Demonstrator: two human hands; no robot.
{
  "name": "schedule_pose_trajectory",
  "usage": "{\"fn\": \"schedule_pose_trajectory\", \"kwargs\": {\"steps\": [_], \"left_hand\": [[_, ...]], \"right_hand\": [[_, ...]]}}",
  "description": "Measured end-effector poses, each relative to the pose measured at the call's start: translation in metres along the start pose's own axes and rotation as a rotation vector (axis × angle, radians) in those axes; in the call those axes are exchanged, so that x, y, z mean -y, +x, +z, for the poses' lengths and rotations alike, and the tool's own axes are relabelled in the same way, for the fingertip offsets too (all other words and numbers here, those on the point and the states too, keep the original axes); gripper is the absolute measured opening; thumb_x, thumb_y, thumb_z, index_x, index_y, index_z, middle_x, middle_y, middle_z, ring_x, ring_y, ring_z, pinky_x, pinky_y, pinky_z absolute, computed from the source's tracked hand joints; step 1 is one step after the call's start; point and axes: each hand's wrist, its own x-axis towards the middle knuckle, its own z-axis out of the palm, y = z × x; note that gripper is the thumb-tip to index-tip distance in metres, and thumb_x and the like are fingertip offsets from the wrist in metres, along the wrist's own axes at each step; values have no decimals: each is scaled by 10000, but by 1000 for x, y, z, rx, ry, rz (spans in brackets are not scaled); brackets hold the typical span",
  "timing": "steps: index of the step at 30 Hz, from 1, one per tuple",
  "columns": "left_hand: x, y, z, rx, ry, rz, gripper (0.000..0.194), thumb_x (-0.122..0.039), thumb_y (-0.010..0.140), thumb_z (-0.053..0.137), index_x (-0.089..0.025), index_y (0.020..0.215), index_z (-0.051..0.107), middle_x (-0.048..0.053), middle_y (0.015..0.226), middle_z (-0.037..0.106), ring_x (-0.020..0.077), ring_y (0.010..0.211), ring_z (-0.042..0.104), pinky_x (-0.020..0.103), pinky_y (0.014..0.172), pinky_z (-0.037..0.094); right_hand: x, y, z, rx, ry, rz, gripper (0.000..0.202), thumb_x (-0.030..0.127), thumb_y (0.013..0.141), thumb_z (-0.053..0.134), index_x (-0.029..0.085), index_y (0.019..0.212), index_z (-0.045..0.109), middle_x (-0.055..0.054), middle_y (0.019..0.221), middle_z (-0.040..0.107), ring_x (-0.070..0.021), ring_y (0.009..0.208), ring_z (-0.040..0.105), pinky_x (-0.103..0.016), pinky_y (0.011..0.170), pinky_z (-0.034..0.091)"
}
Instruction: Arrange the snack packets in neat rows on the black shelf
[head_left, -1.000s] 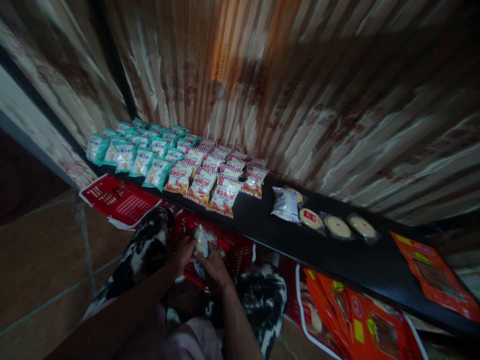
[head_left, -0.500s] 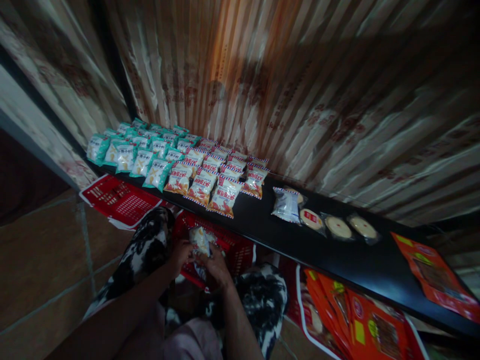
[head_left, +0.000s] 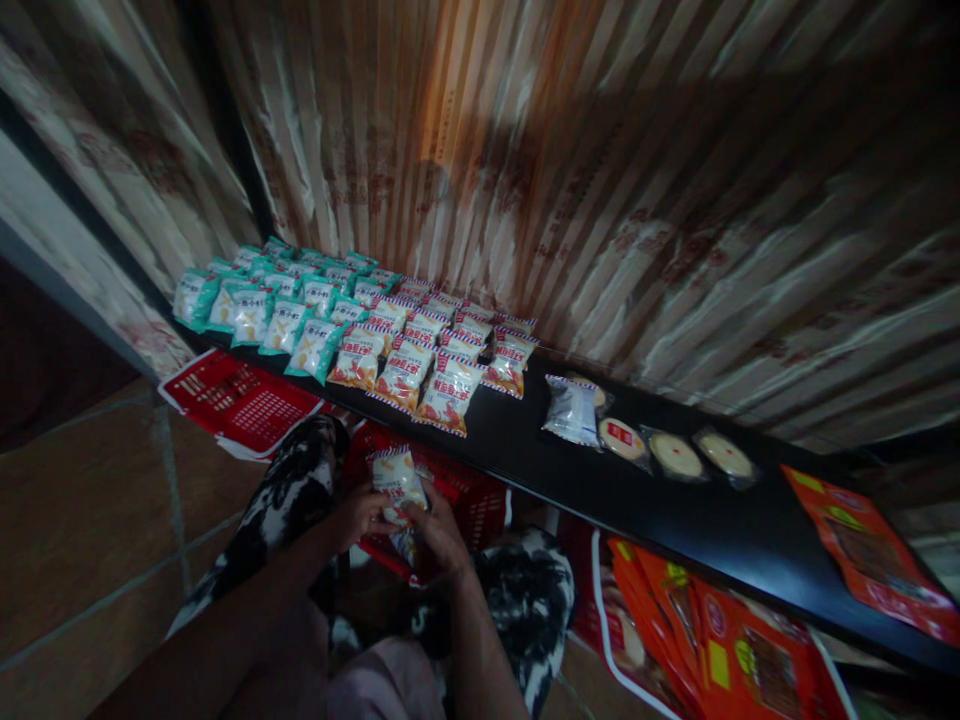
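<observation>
1. Turned since the earlier frame, the held packet (head_left: 398, 480) now shows its broad printed side and striped end, just off the bench's near edge.
2. Left hand (head_left: 367, 515): partly closed, fingers gripping the packet's left edge.
3. Right hand (head_left: 439, 530): partly closed, thumb over the packet's right side; its hidden fingers I cannot tell.
4. Beneath both hands, a red basket (head_left: 480, 515) sits beside the bench's near edge.
5. Striped packets (head_left: 403, 372) lie left of the middle of the bench (head_left: 536, 460), with teal packets (head_left: 251, 315) at its left end.
6. Right of its middle come a silvery packet (head_left: 571, 410) and round wrapped items (head_left: 676, 454); an orange bag (head_left: 870, 550) lies at its right end.
7. More orange bags (head_left: 720, 650) sit below its right half.
</observation>
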Motion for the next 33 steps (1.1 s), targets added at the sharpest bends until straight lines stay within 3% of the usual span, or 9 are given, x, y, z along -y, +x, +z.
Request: {"fn": "schedule_pose_trajectory", "kwargs": {"steps": [6,13,21,26,33], "left_hand": [[-9,-2,-9,128,9,-11,528,-321,634,711,-148,1110,560,130,1058,651,294,964,622,389,759,516],[-15,-2,-9,237,37,41,451,-316,686,678,-158,1095,570,133,1064,647,286,905,645,398,750,510],[-32,-10,20,123,156,103,517,-387,670,711,-168,1116,571,117,1026,667,262,880,653,353,713,523],[-35,-5,37,48,220,145,539,-430,631,732,-145,1065,587,107,986,675,220,778,660,289,612,524],[-38,1,54,-6,345,205,508,-447,634,704,-120,998,567,94,906,670,168,648,638,228,473,468]], "right_hand": [[6,-3,-5,78,100,9,445,238,665,611,212,1109,615,-8,935,696,-192,805,615,-305,736,474],[6,-5,-15,55,91,-18,442,277,663,650,202,1098,618,-28,992,689,-226,928,607,-351,832,460],[10,-11,-22,21,128,-65,533,379,704,661,203,1193,547,-51,1136,645,-231,1006,600,-356,882,455],[17,-16,-24,-65,102,-55,628,477,706,659,165,1229,506,-78,1109,657,-231,989,614,-350,869,472],[15,-14,-33,-150,47,-105,496,502,731,629,165,1094,609,-66,1012,689,-230,931,625,-338,838,475]]}}
